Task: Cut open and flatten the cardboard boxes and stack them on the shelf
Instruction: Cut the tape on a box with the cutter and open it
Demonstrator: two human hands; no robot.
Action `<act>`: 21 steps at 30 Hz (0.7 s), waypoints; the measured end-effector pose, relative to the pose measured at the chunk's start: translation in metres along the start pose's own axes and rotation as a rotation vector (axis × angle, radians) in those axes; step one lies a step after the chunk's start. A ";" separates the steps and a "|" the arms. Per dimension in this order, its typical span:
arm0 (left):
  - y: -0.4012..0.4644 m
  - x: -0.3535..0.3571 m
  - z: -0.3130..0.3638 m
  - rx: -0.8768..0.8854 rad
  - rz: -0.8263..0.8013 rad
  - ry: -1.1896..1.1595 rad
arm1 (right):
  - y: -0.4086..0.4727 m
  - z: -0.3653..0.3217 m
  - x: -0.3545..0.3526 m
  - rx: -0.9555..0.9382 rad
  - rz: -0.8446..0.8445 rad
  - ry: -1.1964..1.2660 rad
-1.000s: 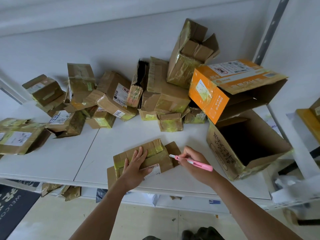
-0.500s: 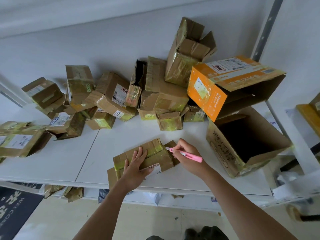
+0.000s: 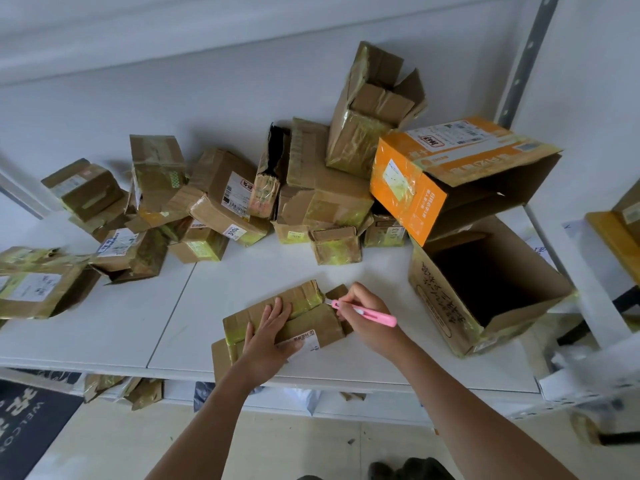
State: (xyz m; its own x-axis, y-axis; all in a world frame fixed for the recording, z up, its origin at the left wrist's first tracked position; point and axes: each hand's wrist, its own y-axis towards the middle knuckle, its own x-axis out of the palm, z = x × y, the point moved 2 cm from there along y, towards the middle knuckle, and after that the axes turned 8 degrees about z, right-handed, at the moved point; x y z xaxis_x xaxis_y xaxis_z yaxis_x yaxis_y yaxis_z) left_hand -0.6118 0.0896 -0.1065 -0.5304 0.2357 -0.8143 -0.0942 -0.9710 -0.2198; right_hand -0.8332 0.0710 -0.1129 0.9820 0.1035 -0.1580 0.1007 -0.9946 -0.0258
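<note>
Pink cutter (image 3: 364, 311) pinched pen-style in right hand (image 3: 363, 322), fingers curled round its body; tip at the right end of the small taped box (image 3: 304, 315). Exact blade contact unclear. Left hand (image 3: 268, 337) lies flat on top of that box, fingers straight and slightly spread, pressing. Box sits near front edge of white shelf (image 3: 138, 327). Pile of boxes (image 3: 242, 202) behind; orange box (image 3: 446, 174) rests on open brown box (image 3: 485, 289) at right.

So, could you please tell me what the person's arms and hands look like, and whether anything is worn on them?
Both forearms are bare: no sleeve reaches into view. The left hand and right hand wear no gloves, and no rings, watch or bracelet are visible.
</note>
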 end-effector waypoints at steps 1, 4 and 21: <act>0.000 0.000 0.000 0.003 0.001 0.005 | -0.002 0.002 0.001 -0.001 -0.005 0.009; -0.002 0.003 -0.002 0.027 -0.020 0.006 | -0.010 0.007 -0.010 -0.036 -0.042 -0.013; -0.002 0.007 -0.007 0.024 -0.037 -0.044 | -0.018 0.006 -0.018 -0.031 -0.052 -0.065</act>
State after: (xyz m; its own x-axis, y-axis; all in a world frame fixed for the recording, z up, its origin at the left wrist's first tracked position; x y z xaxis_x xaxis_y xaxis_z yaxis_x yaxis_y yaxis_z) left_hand -0.6095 0.0936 -0.1152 -0.5623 0.2697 -0.7817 -0.1339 -0.9625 -0.2358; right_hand -0.8533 0.0870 -0.1160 0.9628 0.1545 -0.2215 0.1573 -0.9875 -0.0050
